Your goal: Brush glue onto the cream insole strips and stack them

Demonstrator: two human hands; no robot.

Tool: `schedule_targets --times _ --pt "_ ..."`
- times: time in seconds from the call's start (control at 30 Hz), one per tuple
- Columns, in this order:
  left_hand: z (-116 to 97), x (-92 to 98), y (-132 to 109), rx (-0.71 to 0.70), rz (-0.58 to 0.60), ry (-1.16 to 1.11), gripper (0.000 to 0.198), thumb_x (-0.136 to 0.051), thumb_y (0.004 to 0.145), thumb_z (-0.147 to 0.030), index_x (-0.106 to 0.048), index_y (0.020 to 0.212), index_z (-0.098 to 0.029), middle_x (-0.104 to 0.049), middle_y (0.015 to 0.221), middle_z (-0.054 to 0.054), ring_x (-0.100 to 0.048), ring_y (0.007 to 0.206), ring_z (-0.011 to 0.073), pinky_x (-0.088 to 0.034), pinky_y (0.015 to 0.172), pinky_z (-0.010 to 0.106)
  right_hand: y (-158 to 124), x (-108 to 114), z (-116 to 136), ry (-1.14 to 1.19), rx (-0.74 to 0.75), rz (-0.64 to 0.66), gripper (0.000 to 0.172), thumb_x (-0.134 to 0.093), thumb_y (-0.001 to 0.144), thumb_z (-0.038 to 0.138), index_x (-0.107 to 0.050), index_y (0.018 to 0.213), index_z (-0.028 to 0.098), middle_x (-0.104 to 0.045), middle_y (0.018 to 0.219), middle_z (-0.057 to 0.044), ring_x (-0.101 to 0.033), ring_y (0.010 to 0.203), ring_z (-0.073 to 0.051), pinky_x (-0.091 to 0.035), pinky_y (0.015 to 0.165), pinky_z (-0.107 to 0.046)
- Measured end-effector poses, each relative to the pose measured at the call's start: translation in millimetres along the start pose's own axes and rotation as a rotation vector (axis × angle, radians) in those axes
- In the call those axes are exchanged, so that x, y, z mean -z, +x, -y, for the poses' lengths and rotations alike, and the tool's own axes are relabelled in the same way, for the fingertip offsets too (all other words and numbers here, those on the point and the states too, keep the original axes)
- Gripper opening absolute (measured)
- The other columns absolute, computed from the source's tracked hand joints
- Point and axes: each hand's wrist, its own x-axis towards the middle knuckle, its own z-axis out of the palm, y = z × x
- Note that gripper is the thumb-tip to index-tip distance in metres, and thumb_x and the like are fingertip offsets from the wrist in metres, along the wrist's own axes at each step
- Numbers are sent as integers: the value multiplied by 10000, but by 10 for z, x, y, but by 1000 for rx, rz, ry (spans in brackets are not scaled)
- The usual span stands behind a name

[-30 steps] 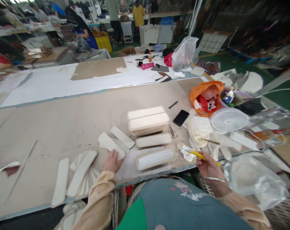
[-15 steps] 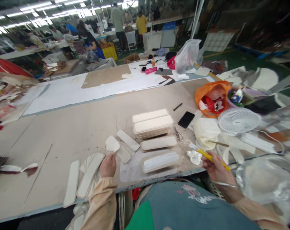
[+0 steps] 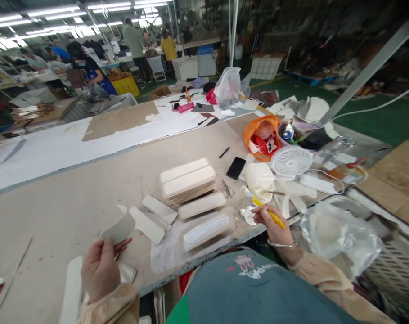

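My left hand (image 3: 99, 267) is closed on one cream oblong piece (image 3: 119, 228), lifted off the table and bent. Below it lie more of these flat pieces (image 3: 71, 288) near the front edge. My right hand (image 3: 273, 225) grips a yellow-handled brush (image 3: 263, 206), its bristles over a crumpled white scrap (image 3: 249, 215). Between my hands sit two loose pieces (image 3: 152, 216), a stack of cream pieces (image 3: 187, 179), a single piece (image 3: 201, 205) and a clear-wrapped bundle (image 3: 206, 230).
Scissors (image 3: 227, 189), a black phone (image 3: 235, 168), a pen (image 3: 224, 152), an orange bag (image 3: 260, 137) and a small white fan (image 3: 291, 162) crowd the right end. A clear plastic bag (image 3: 339, 236) hangs past the table edge. Other people work at benches far behind.
My left hand picked one cream piece off the table and carried it left and toward me. The view swung; the right hand kept its hold on the brush.
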Motion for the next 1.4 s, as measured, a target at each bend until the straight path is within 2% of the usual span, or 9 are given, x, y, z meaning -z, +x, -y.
schedule_targets --times 0.13,0.23,0.33,0.47,0.63,0.83,0.97,1.1,1.4 --pt "-378 -304 -483 179 242 -481 324 -751 663 -421 -568 786 -184 -708 679 -4 -667 566 154 -568 648 292 43 -50 -5 14 -25 75 250 -630 828 441 -532 928 234 -665 1072 -81 -661 877 -214 -565 738 -363" --pt "-448 -543 -825 334 401 -611 343 -795 613 -406 -598 784 -182 -719 719 6 -664 560 151 -577 613 282 75 -124 -76 80 -51 121 303 -659 795 472 -492 921 252 -640 1142 -81 -648 963 -236 -539 840 -419" --pt "-377 -709 -1103 508 503 -646 366 -804 610 -399 -619 844 -188 -733 793 22 -678 579 153 -575 582 256 68 -177 -149 135 -125 195 364 -687 759 500 -458 907 259 -627 1155 -76 -639 995 -241 -521 882 -445" --pt "-238 -795 -1329 677 531 -610 364 -799 640 -353 -585 890 -198 -728 830 7 -700 645 154 -571 616 235 8 -159 -196 193 -248 246 384 -703 753 470 -418 916 270 -604 1100 -24 -648 908 -197 -564 805 -408" --pt "11 -794 -1508 795 494 -468 430 -805 589 -392 -516 843 -200 -680 659 -20 -702 648 179 -551 604 249 -50 -47 -238 -43 -243 203 441 -762 683 448 -398 833 250 -576 843 22 -606 705 -158 -580 608 -311" --pt "474 -772 -1584 582 505 9 438 -625 637 -609 -506 671 -189 -563 472 -27 -542 446 123 -433 480 244 -64 -14 -466 -403 -52 207 399 -672 724 558 -451 809 237 -631 774 -7 -597 643 -184 -528 612 -334" --pt "651 -776 -1467 479 451 146 375 -592 676 -556 -519 613 -194 -477 441 -54 -469 450 111 -380 496 246 -12 -85 -632 -606 54 266 347 -621 768 553 -481 812 239 -646 789 -18 -625 710 -217 -505 680 -359" --pt "756 -825 -1288 406 439 299 314 -564 707 -493 -537 601 -199 -506 488 -37 -492 516 134 -373 546 258 93 -211 -723 -727 110 322 305 -574 802 536 -495 809 241 -640 752 -14 -621 675 -217 -485 642 -341" --pt "930 -936 -1037 327 482 521 276 -551 757 -416 -574 603 -189 -572 568 -8 -524 593 146 -347 595 258 220 -418 -838 -834 141 311 330 -536 805 564 -496 785 237 -628 695 -10 -609 622 -217 -448 594 -329"
